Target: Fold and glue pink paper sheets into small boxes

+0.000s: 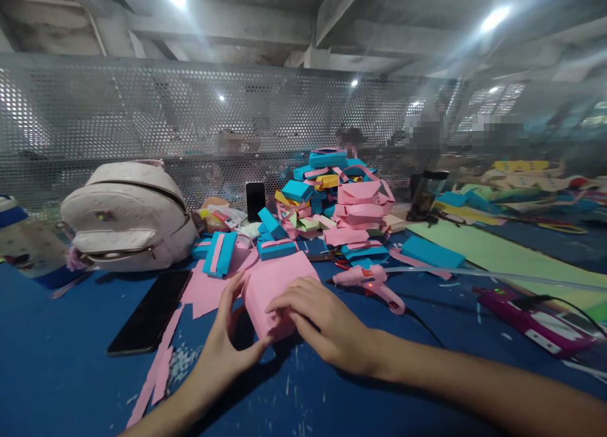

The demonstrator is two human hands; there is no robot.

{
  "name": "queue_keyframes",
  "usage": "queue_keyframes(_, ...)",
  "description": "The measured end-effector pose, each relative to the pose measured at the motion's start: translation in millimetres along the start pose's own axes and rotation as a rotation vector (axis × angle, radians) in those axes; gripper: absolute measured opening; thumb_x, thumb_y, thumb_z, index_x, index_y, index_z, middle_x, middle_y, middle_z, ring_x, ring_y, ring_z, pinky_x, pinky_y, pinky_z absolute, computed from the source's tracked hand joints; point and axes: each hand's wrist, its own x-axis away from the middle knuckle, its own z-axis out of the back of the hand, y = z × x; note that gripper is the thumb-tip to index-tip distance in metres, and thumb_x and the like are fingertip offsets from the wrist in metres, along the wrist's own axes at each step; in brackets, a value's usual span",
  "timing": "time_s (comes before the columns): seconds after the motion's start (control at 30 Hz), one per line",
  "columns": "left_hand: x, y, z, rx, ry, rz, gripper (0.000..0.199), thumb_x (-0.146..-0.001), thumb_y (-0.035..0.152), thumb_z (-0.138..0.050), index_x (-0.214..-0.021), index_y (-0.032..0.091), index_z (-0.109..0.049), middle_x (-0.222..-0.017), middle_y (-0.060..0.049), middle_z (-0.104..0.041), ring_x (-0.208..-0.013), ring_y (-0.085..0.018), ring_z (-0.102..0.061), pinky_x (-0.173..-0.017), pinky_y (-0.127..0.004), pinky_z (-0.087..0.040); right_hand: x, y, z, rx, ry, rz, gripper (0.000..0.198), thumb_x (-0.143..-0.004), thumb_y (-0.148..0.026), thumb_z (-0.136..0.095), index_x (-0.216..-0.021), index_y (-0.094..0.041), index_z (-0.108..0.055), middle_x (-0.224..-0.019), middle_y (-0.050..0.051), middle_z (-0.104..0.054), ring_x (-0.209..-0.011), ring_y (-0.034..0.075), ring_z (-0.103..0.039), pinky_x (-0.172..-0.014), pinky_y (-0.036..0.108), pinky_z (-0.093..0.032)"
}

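A folded pink paper or foam-sheet box [284, 272] sits low over the table in front of me. My left hand [230, 336] grips its left side, thumb at the near edge and fingers along the far left. Curled over the near part is my right hand [332, 320], its fingers pressed against the pink surface; the fingertips are partly hidden. Just right of the box lies a pink hot glue gun [372, 282] with a small glowing light and a long clear glue stick in its back. Behind the box are small blue boxes [277, 248] with pink strips.
A tall pile of pink and blue pieces [358, 200] stands at the back. Left are a white backpack [128, 215], a black phone [149, 313] and pink strips [154, 377]. Right are a purple power strip [535, 323], its cable and green sheets [497, 253].
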Motion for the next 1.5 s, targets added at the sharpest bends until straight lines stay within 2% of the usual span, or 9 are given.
queue_keyframes(0.2, 0.4, 1.6, -0.1, 0.005, -0.029, -0.002, 0.087, -0.073, 0.029, -0.076, -0.145, 0.034, -0.029, -0.156, -0.007, -0.023, -0.143, -0.034, -0.025, -0.113, -0.051, -0.034, -0.5, -0.1, 0.0, 0.000, -0.013, 0.001, 0.034, -0.089, -0.004, -0.040, -0.116, -0.020, -0.055, -0.101, 0.006, -0.064, -0.096, 0.019, -0.055, -0.089, 0.038, -0.044)
queue_keyframes(0.4, -0.2, 3.4, -0.6, 0.019, -0.020, 0.020, 0.084, -0.073, 0.030, -0.076, -0.144, 0.034, -0.032, -0.155, -0.008, -0.026, -0.143, -0.035, -0.025, -0.114, -0.051, -0.033, -0.2, -1.6, 0.3, -0.007, -0.018, -0.008, 0.035, -0.089, -0.005, -0.039, -0.116, -0.021, -0.055, -0.103, 0.006, -0.064, -0.098, 0.020, -0.054, -0.090, 0.038, -0.044)
queue_keyframes(0.83, 1.3, 7.8, -0.5, -0.025, -0.055, -0.006, 0.083, -0.076, 0.032, -0.074, -0.144, 0.035, -0.027, -0.153, -0.006, -0.026, -0.142, -0.030, -0.027, -0.115, -0.049, -0.034, -0.4, -4.7, 1.5, -0.050, -0.048, 0.003, 0.036, -0.087, -0.002, -0.040, -0.116, -0.018, -0.055, -0.103, 0.007, -0.063, -0.100, 0.020, -0.053, -0.091, 0.038, -0.042)
queue_keyframes(1.5, -0.6, 8.9, -2.2, -0.002, -0.067, -0.009, 0.082, -0.076, 0.033, -0.074, -0.144, 0.036, -0.027, -0.152, -0.006, -0.028, -0.143, -0.031, -0.026, -0.115, -0.053, -0.033, -1.5, -5.9, 4.3, -0.034, -0.059, 0.017, 0.043, -0.085, 0.001, -0.040, -0.119, -0.020, -0.054, -0.105, 0.006, -0.063, -0.100, 0.020, -0.052, -0.091, 0.037, -0.041)
